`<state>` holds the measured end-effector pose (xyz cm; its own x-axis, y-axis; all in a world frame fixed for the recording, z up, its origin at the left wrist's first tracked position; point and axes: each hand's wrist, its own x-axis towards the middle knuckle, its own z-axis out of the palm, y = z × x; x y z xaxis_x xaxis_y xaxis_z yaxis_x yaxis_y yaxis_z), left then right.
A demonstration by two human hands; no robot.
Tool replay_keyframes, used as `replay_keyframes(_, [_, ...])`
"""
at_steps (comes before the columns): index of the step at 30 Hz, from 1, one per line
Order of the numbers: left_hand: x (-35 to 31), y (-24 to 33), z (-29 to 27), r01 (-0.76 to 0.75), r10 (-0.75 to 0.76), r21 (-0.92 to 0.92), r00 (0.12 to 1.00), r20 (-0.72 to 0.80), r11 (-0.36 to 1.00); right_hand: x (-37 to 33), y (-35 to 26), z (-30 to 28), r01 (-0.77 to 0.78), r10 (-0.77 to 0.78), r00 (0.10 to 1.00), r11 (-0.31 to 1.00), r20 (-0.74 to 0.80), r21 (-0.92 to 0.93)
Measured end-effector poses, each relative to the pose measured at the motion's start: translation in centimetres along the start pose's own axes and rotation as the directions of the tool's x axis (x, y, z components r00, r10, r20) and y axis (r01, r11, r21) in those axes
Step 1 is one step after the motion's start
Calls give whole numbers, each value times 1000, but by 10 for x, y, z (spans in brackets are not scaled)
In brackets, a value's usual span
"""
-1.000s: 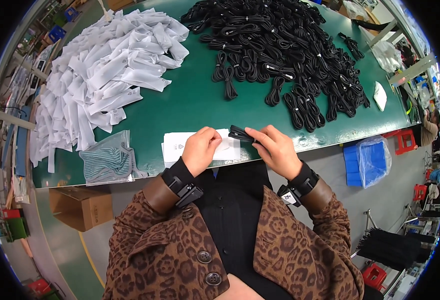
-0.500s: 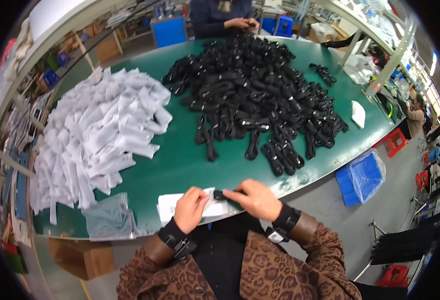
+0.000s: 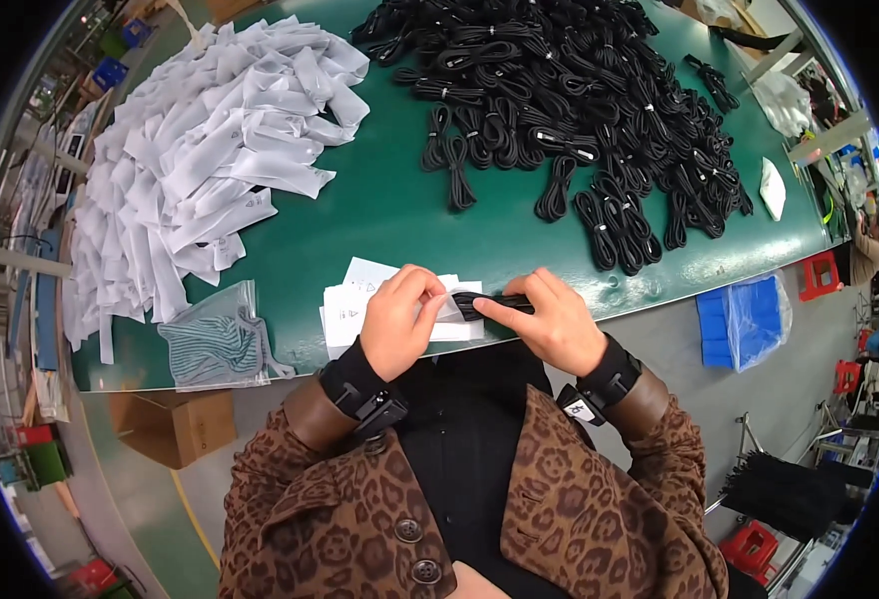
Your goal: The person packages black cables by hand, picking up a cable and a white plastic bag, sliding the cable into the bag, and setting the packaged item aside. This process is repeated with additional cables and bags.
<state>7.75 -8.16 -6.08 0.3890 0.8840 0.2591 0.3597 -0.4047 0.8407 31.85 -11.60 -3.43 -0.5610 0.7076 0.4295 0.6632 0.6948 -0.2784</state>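
Observation:
Over the near edge of the green table, my left hand (image 3: 397, 317) pinches the mouth of a small translucent white plastic bag (image 3: 448, 309). My right hand (image 3: 557, 324) grips a coiled black cable (image 3: 467, 304), its end at the bag's opening. How far the cable reaches inside is hard to see. Beneath both hands lies a small stack of flat white bags (image 3: 343, 314) with printed marks. Farther out, a large heap of coiled black cables (image 3: 559, 90) covers the right side, and a heap of white bags (image 3: 220, 150) covers the left.
A clear bag with striped grey-green cloth (image 3: 215, 347) lies at the table's near left edge. Below it stands an open cardboard box (image 3: 180, 424). A white piece (image 3: 773, 190) rests by the right edge. Beyond are a blue container in plastic (image 3: 744, 324) and red stools (image 3: 819, 276).
The view has tilted downward, so the person across the table is out of sight. The black cable shows more plainly between my hands, at the bag's mouth.

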Motion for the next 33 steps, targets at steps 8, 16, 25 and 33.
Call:
replay_keyframes(8, [-3, 18, -6, -289, 286, 176, 957, 43, 941, -5, -13, 28, -499, 483, 857, 688, 182, 527])
replay_keyframes(16, [12, 34, -33, -91, 90, -63, 996, -24, 994, 34, -20, 19, -57, 160, 978, 824, -135, 563])
replay_keyframes(25, [59, 16, -153, -47, -143, -557, 945, -294, 829, 22, 70, 6, -409, 367, 902, 893, -227, -185])
replay_keyframes(33, [66, 16, -158, 92, -247, -560, 946, -208, 823, 3, 61, 18, -456, 437, 890, 831, -131, -318])
